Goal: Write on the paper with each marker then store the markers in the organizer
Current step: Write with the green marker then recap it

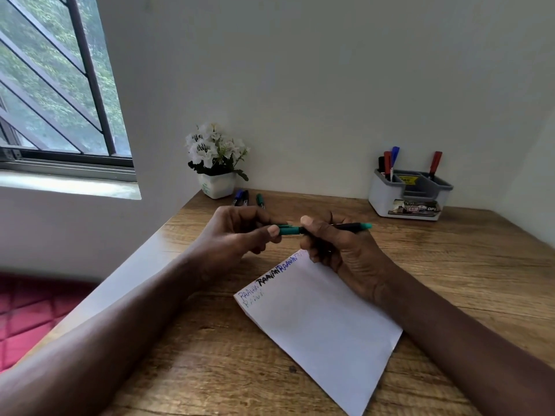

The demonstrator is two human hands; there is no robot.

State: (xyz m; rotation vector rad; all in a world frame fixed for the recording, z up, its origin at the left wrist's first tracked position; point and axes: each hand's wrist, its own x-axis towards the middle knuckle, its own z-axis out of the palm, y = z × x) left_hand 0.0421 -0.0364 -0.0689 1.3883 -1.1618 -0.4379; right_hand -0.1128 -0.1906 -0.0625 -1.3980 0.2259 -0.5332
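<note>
Above the white paper [318, 319] I hold a green marker [350, 226] level between both hands. My left hand [234, 235] pinches its green cap [288, 230] at the left end. My right hand [336, 247] grips the black barrel, whose green tail sticks out to the right. The paper lies slanted on the wooden desk [450, 265] with several words written along its top edge in blue, black and green. A grey organizer [387, 196] at the back right holds red, blue and black markers. Three more markers [244, 198] lie near the flower pot.
A white pot of white flowers [216, 163] stands in the desk's back left corner against the wall. A window [54, 85] is at the left, with a red cushion [27, 313] below the desk's left edge.
</note>
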